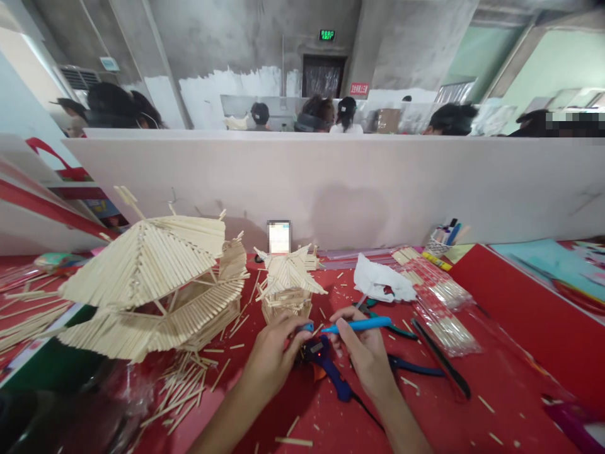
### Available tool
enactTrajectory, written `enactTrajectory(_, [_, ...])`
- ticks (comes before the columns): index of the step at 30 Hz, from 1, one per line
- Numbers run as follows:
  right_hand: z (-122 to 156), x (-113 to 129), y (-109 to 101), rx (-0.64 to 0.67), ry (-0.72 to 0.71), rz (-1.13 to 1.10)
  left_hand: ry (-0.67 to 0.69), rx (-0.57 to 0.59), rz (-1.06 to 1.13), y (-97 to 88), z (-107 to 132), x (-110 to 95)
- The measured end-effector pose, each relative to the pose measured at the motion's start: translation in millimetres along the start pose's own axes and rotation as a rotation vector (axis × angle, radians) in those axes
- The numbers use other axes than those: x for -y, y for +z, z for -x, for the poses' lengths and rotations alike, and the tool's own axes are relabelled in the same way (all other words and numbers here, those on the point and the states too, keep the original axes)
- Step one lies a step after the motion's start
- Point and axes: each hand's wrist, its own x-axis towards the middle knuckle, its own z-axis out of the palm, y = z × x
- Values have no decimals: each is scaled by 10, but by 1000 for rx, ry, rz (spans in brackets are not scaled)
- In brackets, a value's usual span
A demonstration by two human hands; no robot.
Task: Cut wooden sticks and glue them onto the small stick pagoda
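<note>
In my right hand [366, 353] is a light blue marker pen [366, 325], gripped between thumb and fingers with its tip toward the left. My left hand [271, 353] pinches a small blue piece that looks like the pen's cap [307, 327], just apart from the tip. Below both hands lies a dark blue glue gun [333, 372] with a small red light and a black cord. Directly beyond my left hand stands a small stick-built pavilion [288, 277]; its lower part is partly hidden. A larger pavilion of wooden sticks [155, 277] stands at the left.
Loose sticks [182, 391] litter the red table [331, 422]. On the right lie pliers [416, 366], a black tool [442, 359], bagged sticks [447, 315] and crumpled white tissue [382, 277]. A pen basket [439, 239] stands by the white partition [236, 170]; people sit beyond it.
</note>
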Motion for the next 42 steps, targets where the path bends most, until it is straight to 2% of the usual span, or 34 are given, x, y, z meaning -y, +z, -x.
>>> enactTrajectory(7, [-10,-23,36,43,-23,107,-18,47,23,18,11,-35])
enactTrajectory(15, [-26,-66,3,7,-61,142,-25,28,27,2,-12,-66])
enactTrajectory(27, [16,-72,179,78,-11,81,-63,-35,105,20,40,-145])
enactTrajectory(31, [-6,-130,185,46,24,117,-90,22,10,22,29,-160])
enactTrajectory(34, [-121,-152,62,-25,42,280,-29,42,-142,-3,25,-121])
enactTrajectory(36, [-268,-143,-84,-88,4,479,93,-43,-250,-38,28,-61])
enactTrajectory(38, [-449,-130,-244,-87,-56,759,255,-166,-368,-84,28,10])
enactTrajectory(40, [-617,-124,-373,-75,-6,1020,381,-250,-494,-136,23,71])
enactTrajectory(42, [-725,-121,-439,-57,40,1202,445,-277,-607,-180,16,111])
